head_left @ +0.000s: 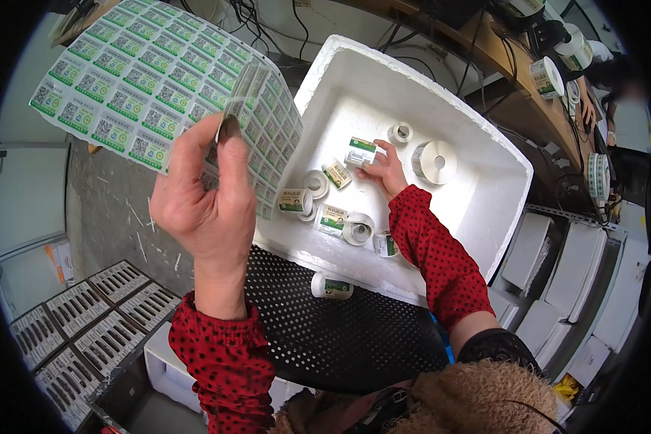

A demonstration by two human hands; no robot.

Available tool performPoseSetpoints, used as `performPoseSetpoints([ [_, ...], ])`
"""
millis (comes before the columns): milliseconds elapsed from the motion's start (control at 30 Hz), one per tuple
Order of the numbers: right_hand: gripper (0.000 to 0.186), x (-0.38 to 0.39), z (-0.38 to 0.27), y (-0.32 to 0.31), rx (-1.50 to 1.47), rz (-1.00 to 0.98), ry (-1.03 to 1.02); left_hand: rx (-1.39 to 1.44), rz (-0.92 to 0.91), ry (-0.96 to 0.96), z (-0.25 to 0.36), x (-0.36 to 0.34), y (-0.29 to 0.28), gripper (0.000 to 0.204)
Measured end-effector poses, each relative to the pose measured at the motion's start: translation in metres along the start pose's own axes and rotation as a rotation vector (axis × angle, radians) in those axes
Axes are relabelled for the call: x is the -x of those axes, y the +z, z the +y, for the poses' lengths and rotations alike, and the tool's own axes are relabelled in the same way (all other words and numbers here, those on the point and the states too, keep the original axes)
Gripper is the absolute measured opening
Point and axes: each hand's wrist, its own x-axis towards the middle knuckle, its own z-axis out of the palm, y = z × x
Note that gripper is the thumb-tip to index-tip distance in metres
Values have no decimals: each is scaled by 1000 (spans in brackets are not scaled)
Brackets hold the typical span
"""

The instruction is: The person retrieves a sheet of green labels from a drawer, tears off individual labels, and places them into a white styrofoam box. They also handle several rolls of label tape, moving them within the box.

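Above the left side of a white foam box (405,79), a sheet of green-and-white labels (145,79) hangs from the left hand (208,195), whose thumb and forefinger pinch it at a fold; its printed face is turned up, one broad part reaching away to the upper left, the other sloping down to the right beside the box; the bend leaves its long axis hard to tell; inside the box, the right hand (385,172) pinches a green-and-white label roll (360,150) between thumb and fingers, the roll's long axis running roughly left to right; whether it is lifted, I cannot tell; nearer the person, loose small rolls (333,219) lie at mixed angles; to the right of that hand, a wide white roll (423,155) shows its open core; outside, a single roll (336,288) lies sideways on a black perforated seat (362,333), its white end leftward; farther off, at upper right, stands a wooden surface (503,61).
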Motion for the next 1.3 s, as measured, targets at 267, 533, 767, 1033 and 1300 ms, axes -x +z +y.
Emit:
performPoseSetpoints([
  [267,62,10,0,-16,-81,-47,62,-8,-21,17,4,-2,1,10],
  [533,55,13,1,-23,-168,-29,113,10,-23,6,3,-1,3,10],
  [767,51,16,-3,-26,-169,-15,127,18,-35,-27,5,1,3,8],
  [1033,53,18,-5,-29,-178,-63,85,45,-37,-10,5,1,4,9],
  [1300,57,21,-10,-33,-132,-109,36,44,-48,3,4,2,3,11],
])
